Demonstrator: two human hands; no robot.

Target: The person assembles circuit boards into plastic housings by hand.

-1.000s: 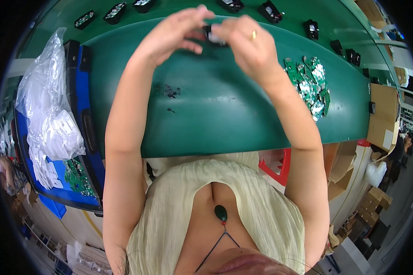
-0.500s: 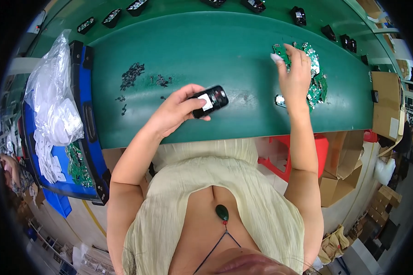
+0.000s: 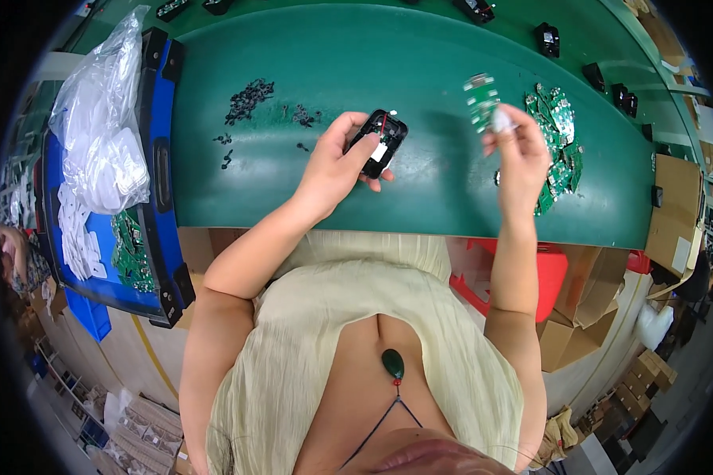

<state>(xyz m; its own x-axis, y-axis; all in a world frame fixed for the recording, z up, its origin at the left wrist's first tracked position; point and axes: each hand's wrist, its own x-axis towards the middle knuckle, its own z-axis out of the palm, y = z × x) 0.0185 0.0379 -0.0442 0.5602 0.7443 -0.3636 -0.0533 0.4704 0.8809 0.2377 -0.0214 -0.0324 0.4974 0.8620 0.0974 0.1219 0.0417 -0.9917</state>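
Note:
My left hand point(image 3: 337, 162) is closed around a black plastic housing point(image 3: 391, 128), its thumb laid over the inner side. A white patch and a red wire show inside the housing. Between the fingers and thumb of my right hand point(image 3: 519, 146) is a green circuit board point(image 3: 481, 101), held up over the table and smeared by motion. One finger or thumb of that hand has a white covering at the tip. Just right of the hand lies a pile of green circuit boards point(image 3: 561, 162).
Small black parts point(image 3: 249, 100) lie scattered on the green table point(image 3: 420, 186) at left. A blue crate point(image 3: 166, 103) beside the table carries clear plastic bags point(image 3: 107, 150) and more boards. Along the far side stand several black housings point(image 3: 548, 39). A cardboard box point(image 3: 677, 198) stands at right.
My right hand has lifted a circuit board from the pile and swung left. The housing in my left hand has moved slightly and turned more upright. The whole view has shifted a little.

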